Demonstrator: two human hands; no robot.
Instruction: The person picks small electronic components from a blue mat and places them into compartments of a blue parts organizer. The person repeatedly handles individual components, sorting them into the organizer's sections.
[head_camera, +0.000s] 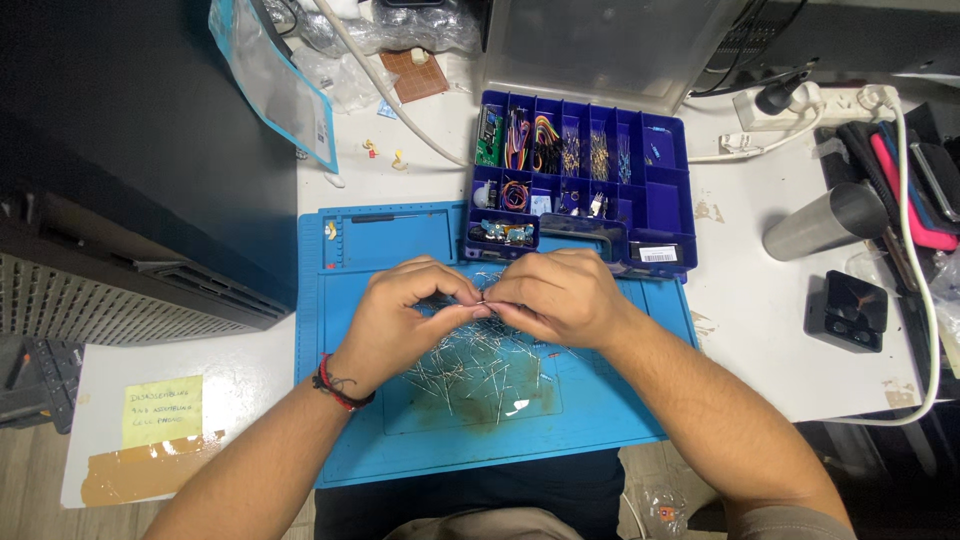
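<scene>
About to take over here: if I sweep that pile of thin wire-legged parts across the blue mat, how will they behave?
The loose components look very light, so they would probably scatter instead of sliding together. Their crossed, thin leads likely snag and bend easily. The blue mat looks rubbery, so they may drag, not glide.

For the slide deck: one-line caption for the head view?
Both hands pinch a small wire-leaded part above a pile of parts on a blue mat.
</scene>
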